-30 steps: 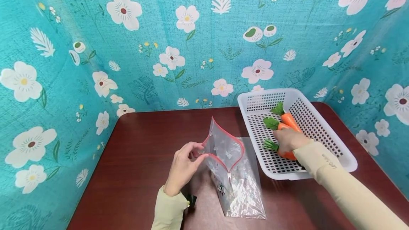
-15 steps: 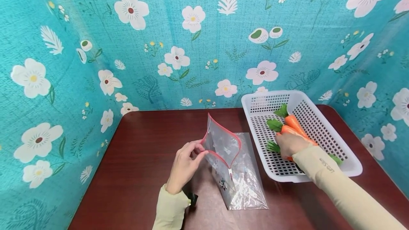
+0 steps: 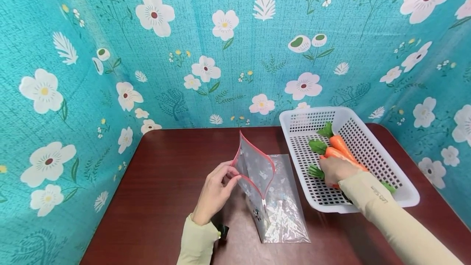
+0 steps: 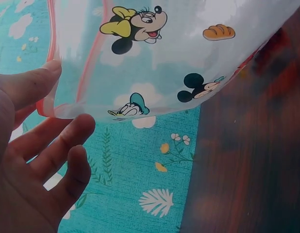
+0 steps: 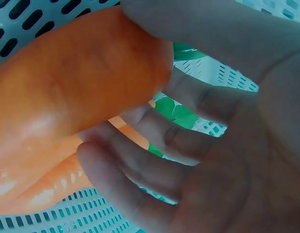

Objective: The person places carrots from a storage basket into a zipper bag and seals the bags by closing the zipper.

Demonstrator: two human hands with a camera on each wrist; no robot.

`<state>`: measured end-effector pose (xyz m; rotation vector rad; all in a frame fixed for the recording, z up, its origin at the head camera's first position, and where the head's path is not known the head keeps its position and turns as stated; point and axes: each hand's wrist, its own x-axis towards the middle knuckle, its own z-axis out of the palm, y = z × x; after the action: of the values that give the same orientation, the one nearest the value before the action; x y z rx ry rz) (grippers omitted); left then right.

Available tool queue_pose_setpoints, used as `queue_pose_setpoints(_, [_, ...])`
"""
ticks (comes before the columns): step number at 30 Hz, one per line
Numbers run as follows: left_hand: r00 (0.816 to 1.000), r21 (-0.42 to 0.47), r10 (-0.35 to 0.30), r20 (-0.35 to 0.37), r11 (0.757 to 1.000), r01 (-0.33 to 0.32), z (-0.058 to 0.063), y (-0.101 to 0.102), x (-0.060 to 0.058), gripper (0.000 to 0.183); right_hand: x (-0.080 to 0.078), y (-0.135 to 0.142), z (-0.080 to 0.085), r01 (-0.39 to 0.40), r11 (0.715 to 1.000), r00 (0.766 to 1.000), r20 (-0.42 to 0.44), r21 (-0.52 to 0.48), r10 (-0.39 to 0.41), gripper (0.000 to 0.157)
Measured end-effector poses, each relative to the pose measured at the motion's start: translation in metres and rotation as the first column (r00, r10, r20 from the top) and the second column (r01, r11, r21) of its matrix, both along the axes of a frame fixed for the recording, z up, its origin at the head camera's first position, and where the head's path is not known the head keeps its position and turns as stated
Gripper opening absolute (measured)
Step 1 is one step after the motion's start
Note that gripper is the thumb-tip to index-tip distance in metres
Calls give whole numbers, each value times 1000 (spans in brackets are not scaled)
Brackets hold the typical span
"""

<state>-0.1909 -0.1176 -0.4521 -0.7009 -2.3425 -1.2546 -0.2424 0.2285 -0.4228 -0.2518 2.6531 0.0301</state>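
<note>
Reddish-brown table (image 3: pixel 165 183) | white basket (image 3: pixel 368 146), right | clear bag (image 3: pixel 285 216) beside it, lower part apparently flat

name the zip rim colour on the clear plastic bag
Red zip rim, clearest in the head view.

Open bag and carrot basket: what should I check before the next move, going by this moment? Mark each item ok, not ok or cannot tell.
1. Mouth of the bag open: ok, its red rim is spread apart.
2. Left hand on the bag: ok, it pinches the rim.
3. Right hand on a carrot: ok, the right wrist view shows the thumb on top and fingers round its end.
4. Carrot out of the basket: not ok, it is within the walls.
5. Grip firm enough to lift: cannot tell, pressure does not show.
</note>
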Motion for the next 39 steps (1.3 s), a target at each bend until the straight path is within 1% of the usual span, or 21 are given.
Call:
queue_pose_setpoints(3, [1000, -5, -8, 19, 1000, 8, 1, 1, 1, 8, 0, 1, 1, 10, 1000, 1000, 10, -23, -10, 45])
queue_pose_setpoints(7, [999, 0, -18, 27, 1000, 18, 1, 1, 1, 8, -4, 4, 2, -5, 999, 1000, -13, -44, 5, 60])
queue_pose_setpoints(8, [999, 1, -19, 27, 1000, 19, 1, 1, 1, 8, -4, 4, 2, -15, 999, 1000, -25, -48, 14, 59])
queue_pose_setpoints(9, [999, 3, -21, 28, 1000, 21, 1, 1, 1, 8, -5, 5, 3, -29, 998, 999, -40, -57, 27, 53])
queue_pose_setpoints(13, [999, 1, -22, 32, 1000, 22, 0, 1, 1, 10, -5, 6, 9, -72, 991, 994, -85, -110, 63, 24])
queue_pose_setpoints(14, [999, -2, -20, 34, 1000, 21, 0, 1, 1, 10, -5, 6, 11, -75, 989, 994, -90, -124, 64, 20])
queue_pose_setpoints(19, [999, 0, -26, 43, 1000, 26, 0, 2, 1, 11, -3, 7, 20, -61, 983, 992, -122, -175, 40, 16])
queue_pose_setpoints(21, [999, 6, -32, 42, 999, 32, -1, 1, 1, 12, -3, 6, 24, -47, 980, 991, -130, -196, 21, 17])
queue_pose_setpoints(24, [999, 14, -42, 34, 999, 41, -1, 1, 1, 13, -2, 6, 32, -52, 970, 986, -168, -236, 12, 21])
queue_pose_setpoints(28, [999, 17, -48, 21, 999, 48, -2, 1, 1, 14, 0, 8, 44, -53, 964, 968, -252, -261, -15, 27])
queue_pose_setpoints(30, [999, 14, -44, 22, 999, 43, -3, 1, 0, 15, 2, 8, 50, -37, 960, 959, -281, -277, -44, 33])
queue_pose_setpoints(35, [998, 3, -33, 45, 999, 32, -3, 1, 0, 19, 4, 8, 60, -26, 949, 938, -336, -313, -85, 46])
queue_pose_setpoints(39, [997, 5, -29, 65, 1000, 29, -2, 1, 0, 22, 4, 8, 64, -27, 938, 914, -389, -345, -117, 46])
